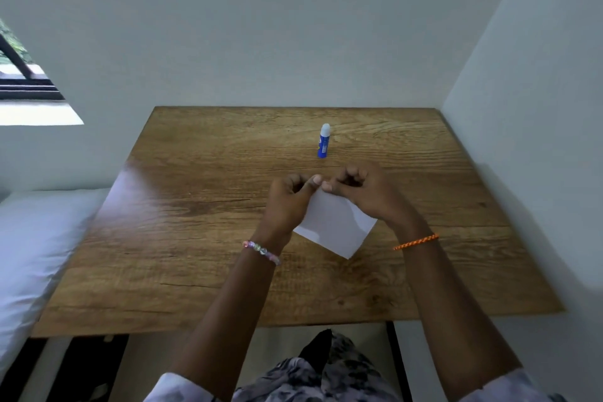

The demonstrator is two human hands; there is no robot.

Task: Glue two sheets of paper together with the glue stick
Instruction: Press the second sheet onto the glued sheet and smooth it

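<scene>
While both thumbs pinch the far corner of the white paper [336,225], the left hand [287,202] and right hand [365,196] should peel the sheets apart gently; the capped glue stick [324,141] stands just beyond on the wooden table [195,206].

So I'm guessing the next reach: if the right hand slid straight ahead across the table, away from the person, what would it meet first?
Probably the glue stick, standing upright just beyond the right hand, slightly to its left. Depth is unclear, so the hand might pass beside it. Both hands now pinch the paper.
</scene>
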